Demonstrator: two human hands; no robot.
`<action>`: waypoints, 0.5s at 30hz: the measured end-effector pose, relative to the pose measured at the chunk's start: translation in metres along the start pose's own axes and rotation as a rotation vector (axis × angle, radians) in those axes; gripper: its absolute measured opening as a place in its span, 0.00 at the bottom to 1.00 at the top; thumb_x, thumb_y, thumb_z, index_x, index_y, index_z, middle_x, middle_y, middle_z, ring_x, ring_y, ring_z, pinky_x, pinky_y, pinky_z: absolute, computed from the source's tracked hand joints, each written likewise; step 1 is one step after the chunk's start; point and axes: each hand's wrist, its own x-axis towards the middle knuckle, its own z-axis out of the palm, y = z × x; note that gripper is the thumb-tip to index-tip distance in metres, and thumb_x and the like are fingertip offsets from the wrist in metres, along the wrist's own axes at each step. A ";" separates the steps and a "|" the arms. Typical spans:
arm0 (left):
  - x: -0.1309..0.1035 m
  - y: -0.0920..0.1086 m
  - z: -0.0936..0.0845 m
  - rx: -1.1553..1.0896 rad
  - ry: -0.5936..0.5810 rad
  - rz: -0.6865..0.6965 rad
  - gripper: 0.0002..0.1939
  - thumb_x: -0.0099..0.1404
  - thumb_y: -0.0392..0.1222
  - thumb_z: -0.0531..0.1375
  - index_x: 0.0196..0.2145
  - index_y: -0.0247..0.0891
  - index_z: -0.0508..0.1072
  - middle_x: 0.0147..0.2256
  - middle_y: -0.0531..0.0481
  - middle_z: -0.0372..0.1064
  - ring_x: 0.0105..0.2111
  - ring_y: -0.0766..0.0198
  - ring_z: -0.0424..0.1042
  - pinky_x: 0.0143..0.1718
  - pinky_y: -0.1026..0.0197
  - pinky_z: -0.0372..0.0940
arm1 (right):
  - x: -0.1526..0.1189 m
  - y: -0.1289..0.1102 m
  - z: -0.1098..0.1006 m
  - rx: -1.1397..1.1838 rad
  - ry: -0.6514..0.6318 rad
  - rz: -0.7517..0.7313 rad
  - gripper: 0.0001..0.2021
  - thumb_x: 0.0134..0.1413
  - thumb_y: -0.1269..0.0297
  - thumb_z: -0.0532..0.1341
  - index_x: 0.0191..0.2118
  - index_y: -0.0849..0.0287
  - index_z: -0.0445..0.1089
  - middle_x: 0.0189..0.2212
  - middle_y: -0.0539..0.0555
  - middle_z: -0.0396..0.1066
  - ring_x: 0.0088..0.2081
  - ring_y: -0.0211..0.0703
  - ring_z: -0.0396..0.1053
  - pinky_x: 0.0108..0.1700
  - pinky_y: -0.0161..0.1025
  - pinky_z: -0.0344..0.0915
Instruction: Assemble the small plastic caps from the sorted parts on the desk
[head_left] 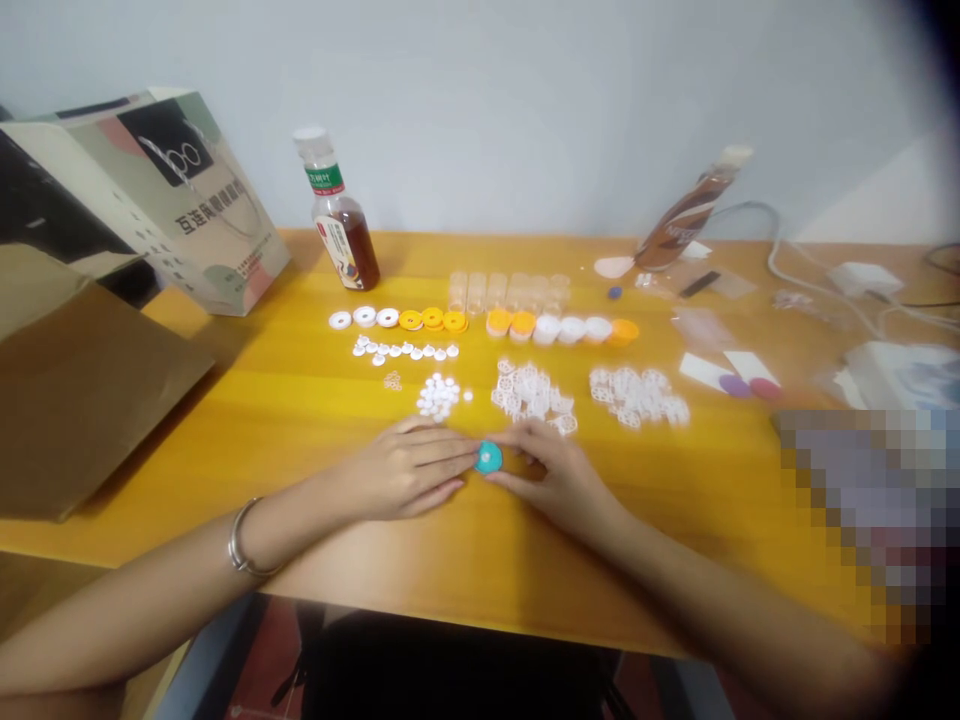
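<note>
Between your two hands, just above the near part of the wooden worktop (285,405), sits a teal disc (489,457); its broad face, with a pale spot at the centre, is turned up towards you, and its outline is so nearly round that you cannot tell a long axis. Your right hand (566,480) has thumb and forefinger clamped on the disc at its right side, while your left hand (397,470) reaches in with fingers stretched side by side, tips at the disc's left edge; whether it grips too, you cannot tell. A smooth, shiny metal bracelet (240,535) circles your left wrist. Beyond your hands, you have a row of three white rings (364,316) and three orange rings (433,318), then, to the right, three white caps (573,330) and three orange caps (523,324), with about six clear cylinders (496,292) standing behind. Nearer you are a line of small white knobs (406,350), a heap of white buttons (438,397), and two heaps of translucent openwork pieces (529,390), too blurred to count. At the back stand two bottles (349,240) of brown drink, one on each side, and a printed paper bag (180,200) leans at your left above a brown cardboard box (90,400)
</note>
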 end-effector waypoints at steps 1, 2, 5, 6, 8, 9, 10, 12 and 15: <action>0.000 0.000 0.000 0.006 0.000 -0.005 0.18 0.64 0.39 0.52 0.52 0.36 0.62 0.48 0.46 0.67 0.49 0.62 0.65 0.49 0.56 0.58 | 0.000 0.000 0.000 0.003 0.004 -0.011 0.13 0.47 0.68 0.62 0.42 0.55 0.69 0.35 0.54 0.69 0.35 0.40 0.68 0.34 0.36 0.67; 0.000 0.000 0.001 0.012 0.001 -0.009 0.18 0.64 0.39 0.52 0.52 0.37 0.62 0.48 0.46 0.67 0.48 0.62 0.65 0.49 0.56 0.58 | -0.001 0.000 0.000 0.009 0.010 -0.026 0.12 0.47 0.68 0.62 0.41 0.55 0.69 0.36 0.54 0.69 0.36 0.41 0.68 0.36 0.37 0.67; -0.001 0.000 0.001 0.019 0.009 -0.011 0.18 0.63 0.39 0.53 0.52 0.37 0.63 0.48 0.47 0.67 0.48 0.62 0.65 0.49 0.56 0.59 | -0.003 0.000 0.001 0.041 0.043 -0.064 0.11 0.49 0.67 0.61 0.40 0.55 0.68 0.37 0.54 0.72 0.38 0.42 0.69 0.40 0.39 0.68; -0.001 0.000 0.001 0.018 0.011 -0.010 0.19 0.63 0.39 0.53 0.52 0.37 0.63 0.48 0.47 0.67 0.48 0.63 0.65 0.49 0.57 0.59 | -0.003 0.000 0.001 0.049 0.054 -0.068 0.10 0.49 0.67 0.61 0.40 0.55 0.68 0.37 0.53 0.72 0.39 0.42 0.70 0.41 0.39 0.68; -0.001 0.000 0.001 0.013 0.009 -0.008 0.19 0.63 0.39 0.53 0.52 0.37 0.62 0.48 0.47 0.67 0.48 0.62 0.65 0.48 0.57 0.59 | -0.005 0.000 0.002 0.053 0.066 -0.068 0.09 0.50 0.67 0.60 0.40 0.55 0.68 0.37 0.53 0.73 0.39 0.42 0.70 0.42 0.39 0.68; -0.001 0.000 0.001 0.008 0.007 -0.008 0.19 0.63 0.39 0.53 0.52 0.37 0.62 0.48 0.47 0.67 0.48 0.62 0.66 0.48 0.57 0.59 | -0.005 0.000 0.002 0.051 0.066 -0.069 0.09 0.50 0.68 0.60 0.40 0.55 0.68 0.37 0.53 0.73 0.39 0.42 0.71 0.43 0.40 0.68; 0.000 0.000 0.001 0.001 0.004 -0.007 0.19 0.63 0.39 0.53 0.52 0.38 0.62 0.48 0.47 0.67 0.48 0.62 0.65 0.48 0.56 0.59 | -0.005 0.001 0.002 0.048 0.067 -0.073 0.09 0.50 0.68 0.60 0.40 0.55 0.69 0.37 0.53 0.73 0.39 0.42 0.71 0.43 0.40 0.68; 0.001 0.000 0.000 -0.012 0.004 -0.009 0.19 0.64 0.39 0.53 0.53 0.38 0.61 0.48 0.47 0.67 0.48 0.62 0.65 0.48 0.56 0.58 | -0.006 0.001 0.003 0.046 0.072 -0.090 0.09 0.50 0.68 0.60 0.40 0.55 0.69 0.37 0.53 0.73 0.39 0.42 0.71 0.43 0.40 0.68; 0.002 0.001 0.000 -0.023 -0.002 -0.018 0.20 0.64 0.40 0.53 0.53 0.38 0.60 0.48 0.46 0.67 0.48 0.62 0.65 0.48 0.56 0.57 | -0.006 0.002 0.003 0.046 0.090 -0.125 0.08 0.51 0.67 0.59 0.40 0.54 0.69 0.37 0.53 0.74 0.39 0.41 0.71 0.43 0.41 0.68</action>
